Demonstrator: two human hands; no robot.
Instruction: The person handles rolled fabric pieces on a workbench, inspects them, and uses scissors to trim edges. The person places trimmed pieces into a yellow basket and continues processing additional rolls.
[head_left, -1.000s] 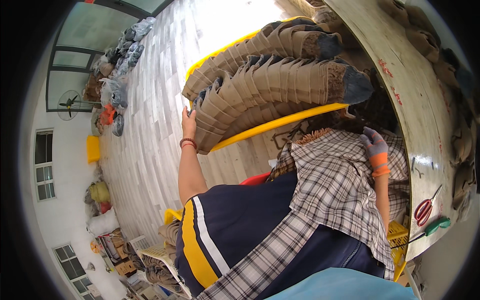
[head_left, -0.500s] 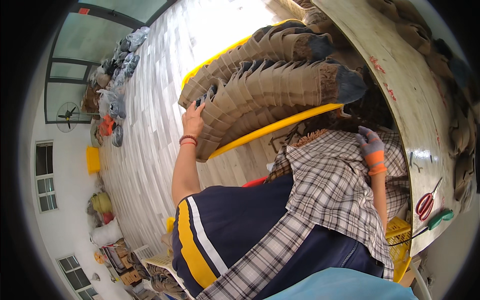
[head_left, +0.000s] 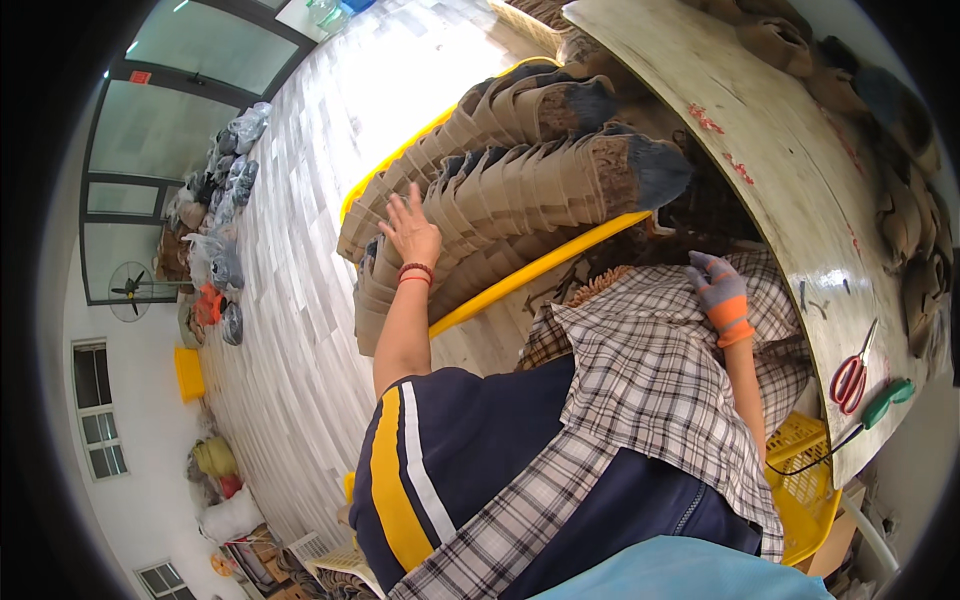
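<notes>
Two long rows of nested brown cloth pieces (head_left: 530, 185), shaped like shoe uppers with dark grey ends, lie in a yellow-rimmed crate (head_left: 545, 270). My bare left hand (head_left: 412, 236) is over the left part of the rows, fingers spread, holding nothing. Whether its palm touches the pieces cannot be told. A red bead bracelet circles that wrist. My right hand (head_left: 718, 285), in a grey and orange glove, rests on the checked cloth (head_left: 640, 340) across my lap. Its fingers are loosely extended with nothing visible in them.
At my right, a worn pale table (head_left: 730, 130) carries red-handled scissors (head_left: 852, 380), a green-handled tool (head_left: 886, 403) with a cord, and more brown pieces (head_left: 905, 220). A yellow basket (head_left: 805, 480) stands beneath its edge. Bags (head_left: 225, 200) line the far left wall near a fan (head_left: 130, 290).
My left hand has moved right from the rows' left end, and its fingers have spread. The right hand stays on my lap. The whole view has shifted slightly.
</notes>
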